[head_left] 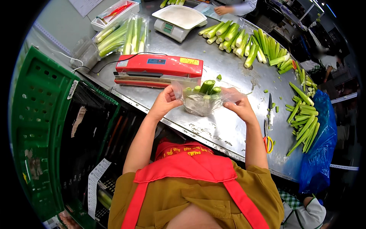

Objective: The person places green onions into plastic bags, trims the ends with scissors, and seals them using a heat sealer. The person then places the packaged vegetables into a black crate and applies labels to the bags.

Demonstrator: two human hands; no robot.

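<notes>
A clear plastic bag [198,107] holds several cut green leek stalks [207,87], their ends pointing up at its mouth. My left hand [166,101] pinches the left side of the bag's mouth. On the other side, my right hand [239,105] grips the right edge between thumb and fingers. The plastic is stretched between both hands over the front of the metal table [217,133]. Just behind the bag and my left hand stands a red bag sealer [164,65].
A white scale [179,21] stands at the back. Bagged leeks [133,34] lie left of it, loose leeks [232,36] along the far side, and more leeks [305,122] at right. A knife [270,110] and scissors [268,141] lie nearby. A green crate [38,126] stands left; a co-worker's hand [223,10] shows beyond.
</notes>
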